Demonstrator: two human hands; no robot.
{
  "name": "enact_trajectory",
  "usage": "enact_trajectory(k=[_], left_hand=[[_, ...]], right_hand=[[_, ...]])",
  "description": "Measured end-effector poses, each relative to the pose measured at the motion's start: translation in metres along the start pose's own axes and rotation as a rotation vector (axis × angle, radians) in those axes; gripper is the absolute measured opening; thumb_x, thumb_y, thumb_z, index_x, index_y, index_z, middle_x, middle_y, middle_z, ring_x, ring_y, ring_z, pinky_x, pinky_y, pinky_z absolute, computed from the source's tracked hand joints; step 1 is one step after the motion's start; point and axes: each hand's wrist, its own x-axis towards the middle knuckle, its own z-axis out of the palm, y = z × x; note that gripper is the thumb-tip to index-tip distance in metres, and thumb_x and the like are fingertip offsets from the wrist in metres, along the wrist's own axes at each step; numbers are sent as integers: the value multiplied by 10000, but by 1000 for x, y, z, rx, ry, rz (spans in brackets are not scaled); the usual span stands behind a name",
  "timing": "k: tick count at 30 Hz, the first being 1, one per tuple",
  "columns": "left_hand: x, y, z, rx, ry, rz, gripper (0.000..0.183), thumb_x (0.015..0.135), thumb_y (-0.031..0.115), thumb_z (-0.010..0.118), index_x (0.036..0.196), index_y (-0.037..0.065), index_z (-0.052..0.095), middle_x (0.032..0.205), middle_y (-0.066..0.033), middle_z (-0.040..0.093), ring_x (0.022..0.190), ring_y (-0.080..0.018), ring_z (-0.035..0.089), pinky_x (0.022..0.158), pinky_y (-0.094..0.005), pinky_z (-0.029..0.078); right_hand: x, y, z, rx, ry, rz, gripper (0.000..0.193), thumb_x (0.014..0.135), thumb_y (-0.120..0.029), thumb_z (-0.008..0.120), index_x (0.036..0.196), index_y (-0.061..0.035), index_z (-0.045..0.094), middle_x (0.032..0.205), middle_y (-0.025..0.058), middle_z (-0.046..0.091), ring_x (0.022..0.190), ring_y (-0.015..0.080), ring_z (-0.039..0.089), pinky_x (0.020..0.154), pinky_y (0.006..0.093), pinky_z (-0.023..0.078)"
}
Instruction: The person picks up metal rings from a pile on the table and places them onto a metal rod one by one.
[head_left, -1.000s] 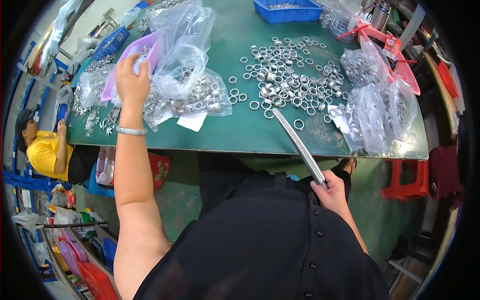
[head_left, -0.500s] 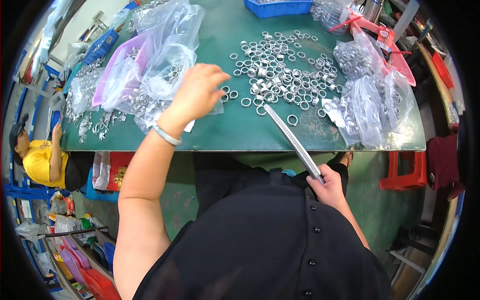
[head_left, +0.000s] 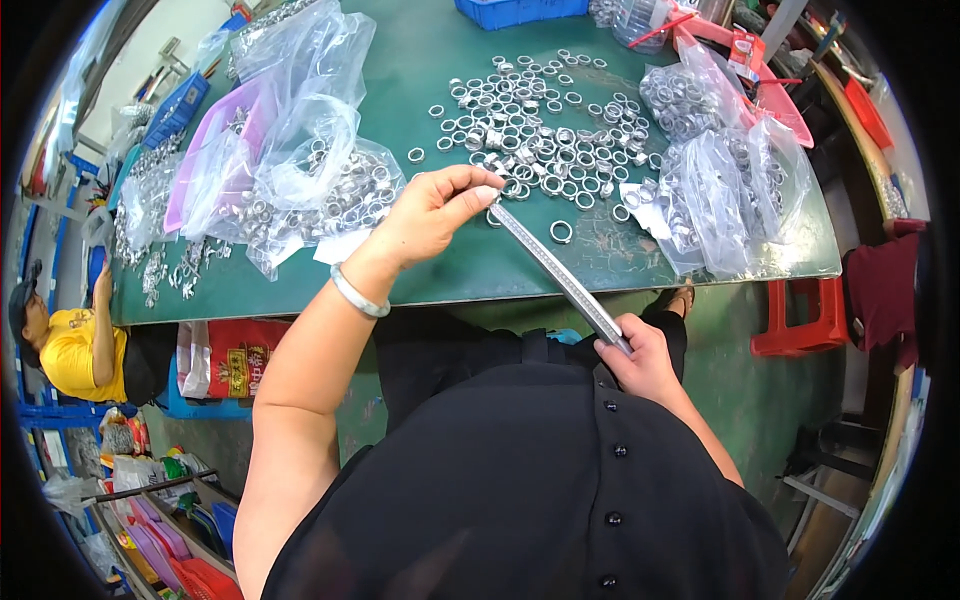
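In my closed right hand (head_left: pixel 640 356) is the lower end of a long grey tapered ring-sizing stick (head_left: pixel 560 274), marked with a scale. It slants up and left over the table edge. My left hand (head_left: pixel 430 212), with a bracelet at the wrist, pinches thumb and forefinger together at the stick's upper tip. Whatever small silvery piece is between them is mostly hidden. Just beyond lies a loose spread of silver metal rings (head_left: pixel 550 158). To the left of this hand, more rings (head_left: pixel 350 190) lie on and under clear plastic.
The green table (head_left: pixel 410 40) carries a purple basket (head_left: pixel 215 150) and bags at left, bagged rings (head_left: pixel 710 200) at right, a pink basket (head_left: pixel 785 110) and a blue tray (head_left: pixel 520 10) farther back. A red stool (head_left: pixel 800 315) stands at right. A person in yellow (head_left: pixel 75 350) sits at far left.
My left hand has come down and right from above the left-hand bag to the stick's tip, and its fingers have closed. The view has shifted slightly; my right hand still holds the stick.
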Motion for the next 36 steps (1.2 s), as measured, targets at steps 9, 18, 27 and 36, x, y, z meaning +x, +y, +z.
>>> enact_trajectory(k=[9,18,27,36], left_hand=[[-20,-11,60,-380,133,52,464,773,27,644,1183,33,427,871,-10,554,829,-85,536,775,-217,431],[-28,-11,64,-490,131,30,458,762,8,647,1172,30,444,915,-38,594,862,-105,551,806,-230,426],[-31,-9,62,-659,83,-132,227,760,20,653,974,3,583,907,-28,591,852,-105,549,805,-235,427],[-37,8,-13,-477,551,326,134,794,18,602,911,49,546,825,2,553,742,-76,507,693,-214,419]], right_hand=[[1,2,3,17,32,-42,137,727,-59,635,749,-3,512,615,80,468,502,156,452,486,270,371],[-2,5,3,54,44,-71,121,735,-55,631,751,-9,520,606,66,468,502,138,452,481,258,368],[-2,2,4,13,41,-90,128,726,-51,636,739,-9,515,608,77,471,504,163,459,483,264,370],[-7,3,4,-2,59,-105,128,699,-31,642,743,-8,524,590,63,478,505,141,455,487,253,367]])
